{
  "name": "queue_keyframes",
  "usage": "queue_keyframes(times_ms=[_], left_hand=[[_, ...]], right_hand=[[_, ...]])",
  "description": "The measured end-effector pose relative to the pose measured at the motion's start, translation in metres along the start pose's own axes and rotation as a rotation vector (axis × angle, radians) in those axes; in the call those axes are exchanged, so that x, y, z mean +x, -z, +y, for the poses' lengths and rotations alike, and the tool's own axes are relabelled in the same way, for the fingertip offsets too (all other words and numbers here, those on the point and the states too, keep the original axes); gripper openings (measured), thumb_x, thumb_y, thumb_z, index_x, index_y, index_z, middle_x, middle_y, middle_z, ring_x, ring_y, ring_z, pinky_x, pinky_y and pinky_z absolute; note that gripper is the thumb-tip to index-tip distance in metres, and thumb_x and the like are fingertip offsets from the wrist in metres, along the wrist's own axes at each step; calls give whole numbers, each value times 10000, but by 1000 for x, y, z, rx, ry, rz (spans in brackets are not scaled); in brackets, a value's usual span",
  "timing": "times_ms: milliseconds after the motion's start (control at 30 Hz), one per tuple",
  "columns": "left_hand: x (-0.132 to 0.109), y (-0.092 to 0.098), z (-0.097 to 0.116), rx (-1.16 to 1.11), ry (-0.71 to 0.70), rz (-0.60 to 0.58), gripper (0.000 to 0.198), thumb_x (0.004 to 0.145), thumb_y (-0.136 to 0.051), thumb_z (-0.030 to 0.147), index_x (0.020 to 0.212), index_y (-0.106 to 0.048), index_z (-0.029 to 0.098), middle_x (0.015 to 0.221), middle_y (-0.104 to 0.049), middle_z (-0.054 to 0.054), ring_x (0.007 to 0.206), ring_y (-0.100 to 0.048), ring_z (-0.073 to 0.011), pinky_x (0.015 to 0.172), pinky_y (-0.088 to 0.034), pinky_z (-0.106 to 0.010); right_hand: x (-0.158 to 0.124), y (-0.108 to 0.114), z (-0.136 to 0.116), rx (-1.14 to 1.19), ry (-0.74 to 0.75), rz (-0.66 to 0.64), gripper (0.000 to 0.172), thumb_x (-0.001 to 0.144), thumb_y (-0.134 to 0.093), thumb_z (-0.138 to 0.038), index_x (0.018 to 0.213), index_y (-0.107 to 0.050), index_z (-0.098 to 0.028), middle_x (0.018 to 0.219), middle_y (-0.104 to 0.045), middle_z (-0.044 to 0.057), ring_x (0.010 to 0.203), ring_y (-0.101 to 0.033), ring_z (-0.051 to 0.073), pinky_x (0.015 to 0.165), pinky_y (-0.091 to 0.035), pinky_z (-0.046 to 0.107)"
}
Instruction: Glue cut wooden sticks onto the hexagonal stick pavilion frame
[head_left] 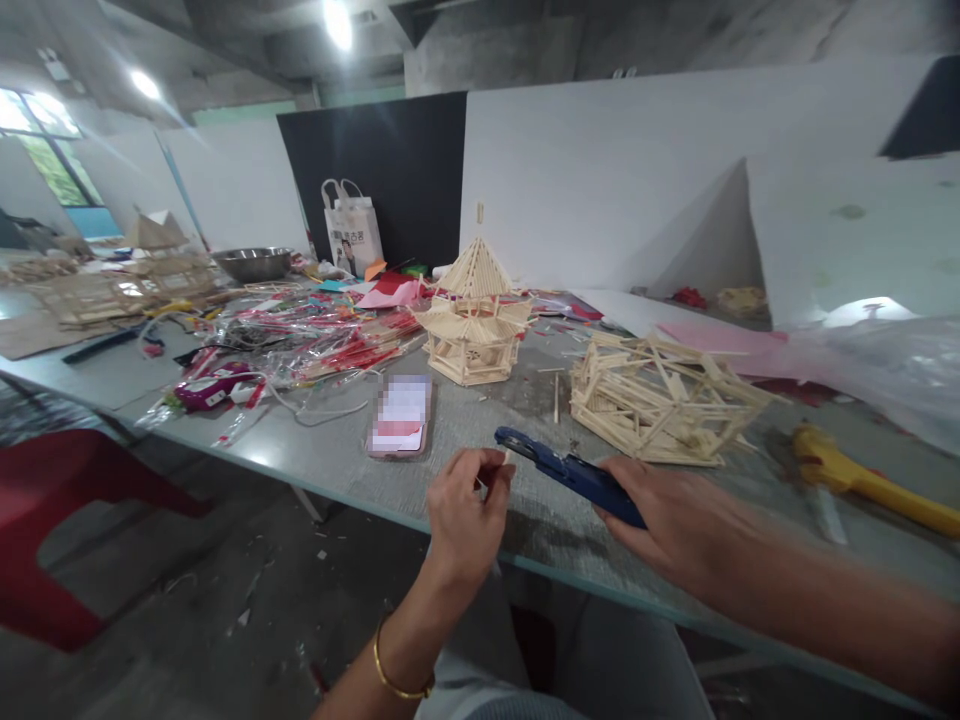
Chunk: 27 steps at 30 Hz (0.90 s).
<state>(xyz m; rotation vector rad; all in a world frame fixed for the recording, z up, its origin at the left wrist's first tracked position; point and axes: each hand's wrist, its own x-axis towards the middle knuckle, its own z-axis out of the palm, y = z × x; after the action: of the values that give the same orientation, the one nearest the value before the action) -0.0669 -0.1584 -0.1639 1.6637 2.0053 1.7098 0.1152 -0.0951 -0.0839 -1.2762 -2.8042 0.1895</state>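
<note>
My left hand (465, 515) is closed in a pinch above the table's front edge, with the pale tip of a thin wooden stick (508, 457) showing at the fingertips. My right hand (671, 515) is wrapped around a long dark-blue hand tool (566, 472), whose exact kind is unclear. The tool's far end comes up close to the stick; whether they touch is hard to see. Behind the hands stands a small pagoda model (480, 325) made of wooden sticks. A stick framework (660, 400) lies beyond my right hand.
A phone (400, 415) lies left of my hands. At right is a yellow glue gun (862, 475). Plastic-wrapped sticks (322, 345), a purple power strip (214, 388) and a metal bowl (253, 263) are on the left. A red stool (67, 510) stands beside the table.
</note>
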Motion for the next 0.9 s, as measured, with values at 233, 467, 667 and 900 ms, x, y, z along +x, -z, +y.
queue_keyframes(times_ms=[233,467,667,900], left_hand=[[1,1,0,-24,-9,28,52,810,-574,213,811,-612,178,702,-627,17,627,-556,-91,647,-442,-212],[2,1,1,-10,-25,31,41,800,-581,195,790,-611,170,699,-632,15,614,-558,-88,635,-444,-207],[2,1,2,0,-29,35,28,793,-588,186,796,-612,170,687,-631,19,615,-558,-91,636,-441,-211],[1,0,0,1,-34,25,35,800,-583,193,801,-612,174,699,-628,18,618,-552,-88,638,-444,-208]], right_hand=[[-2,2,-2,-174,49,-2,154,792,-503,-280,881,-560,-166,792,-653,83,691,-627,227,598,-434,306],[1,-4,7,-143,69,24,152,783,-517,-301,856,-571,-179,791,-650,82,698,-628,242,589,-436,318],[0,-1,3,-128,54,4,154,796,-498,-297,842,-568,-168,765,-645,86,678,-624,237,582,-427,314],[-1,0,3,-112,44,-23,169,801,-501,-299,891,-569,-172,801,-646,75,705,-622,222,601,-426,299]])
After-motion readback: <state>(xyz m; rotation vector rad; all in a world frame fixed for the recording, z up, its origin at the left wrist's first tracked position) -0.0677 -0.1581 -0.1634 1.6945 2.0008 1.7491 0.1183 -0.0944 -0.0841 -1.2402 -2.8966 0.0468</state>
